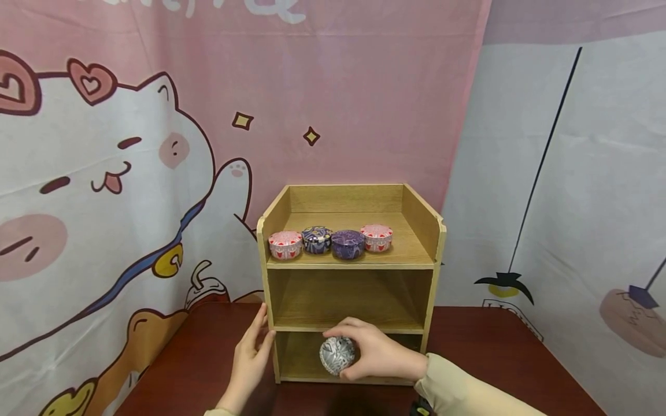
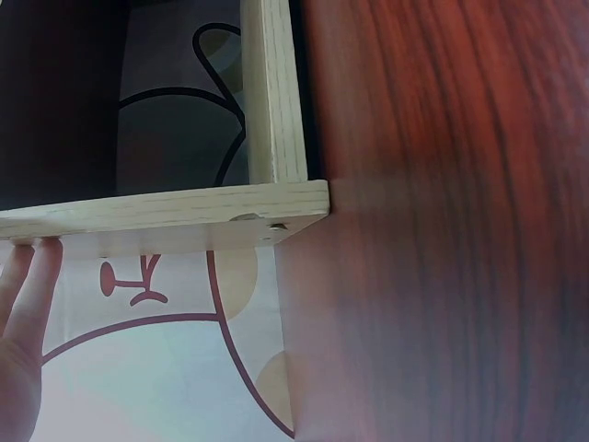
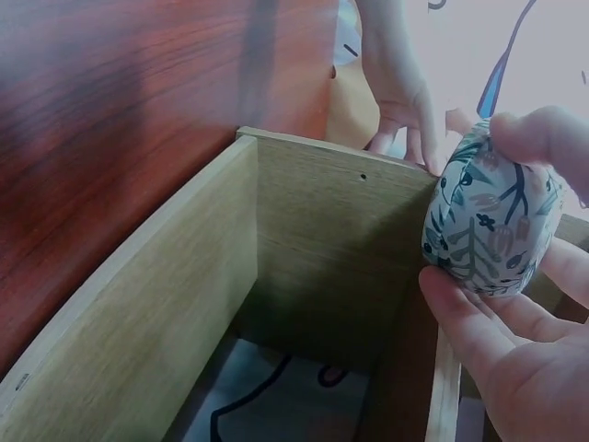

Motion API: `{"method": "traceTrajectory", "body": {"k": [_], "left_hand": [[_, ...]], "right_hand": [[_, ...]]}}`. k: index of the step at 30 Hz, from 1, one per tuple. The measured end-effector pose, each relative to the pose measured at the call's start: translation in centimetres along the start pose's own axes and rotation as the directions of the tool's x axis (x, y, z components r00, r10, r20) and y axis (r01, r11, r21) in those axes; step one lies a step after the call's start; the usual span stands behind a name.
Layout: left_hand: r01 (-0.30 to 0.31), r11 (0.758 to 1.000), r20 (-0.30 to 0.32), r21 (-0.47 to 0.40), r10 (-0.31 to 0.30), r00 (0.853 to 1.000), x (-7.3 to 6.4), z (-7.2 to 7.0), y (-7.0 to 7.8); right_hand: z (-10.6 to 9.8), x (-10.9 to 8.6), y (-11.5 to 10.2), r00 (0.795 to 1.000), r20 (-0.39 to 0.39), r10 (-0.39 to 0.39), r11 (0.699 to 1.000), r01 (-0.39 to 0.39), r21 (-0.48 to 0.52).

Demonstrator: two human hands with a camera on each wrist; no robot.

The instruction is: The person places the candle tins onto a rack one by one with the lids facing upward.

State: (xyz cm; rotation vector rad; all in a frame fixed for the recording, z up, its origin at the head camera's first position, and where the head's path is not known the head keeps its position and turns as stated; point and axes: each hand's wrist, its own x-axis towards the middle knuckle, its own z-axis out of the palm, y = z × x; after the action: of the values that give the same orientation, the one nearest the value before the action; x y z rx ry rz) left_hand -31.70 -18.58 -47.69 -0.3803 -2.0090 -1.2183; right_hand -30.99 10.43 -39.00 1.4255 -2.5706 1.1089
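My right hand grips a small round tin between thumb and fingers, in front of the lowest compartment of a wooden shelf. In the right wrist view the same tin shows a white side with green leaves and pale flowers. Its patterned round face points toward the head camera. My left hand is at the shelf's left side, and in the left wrist view its straight fingers touch the outer face of the side panel.
On the top level stand two pink tins, a dark blue patterned tin and a purple tin in a row. The shelf stands on a reddish-brown table. Behind hangs a pink cartoon cloth.
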Motion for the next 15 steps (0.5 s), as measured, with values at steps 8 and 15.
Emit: {"method": "traceTrajectory", "body": {"k": [8, 15], "left_hand": [[0.028, 1.0, 0.012, -0.004, -0.028, 1.0, 0.0, 0.0, 0.0], [0.011, 1.0, 0.0, -0.012, -0.011, 1.0, 0.1, -0.1, 1.0]], "right_hand": [[-0.4, -0.1, -0.5, 0.998, -0.053, -0.015, 0.999, 0.017, 0.05], [-0.6, -0.3, -0.7, 0.994, -0.101, -0.039, 0.998, 0.044, 0.048]]}}
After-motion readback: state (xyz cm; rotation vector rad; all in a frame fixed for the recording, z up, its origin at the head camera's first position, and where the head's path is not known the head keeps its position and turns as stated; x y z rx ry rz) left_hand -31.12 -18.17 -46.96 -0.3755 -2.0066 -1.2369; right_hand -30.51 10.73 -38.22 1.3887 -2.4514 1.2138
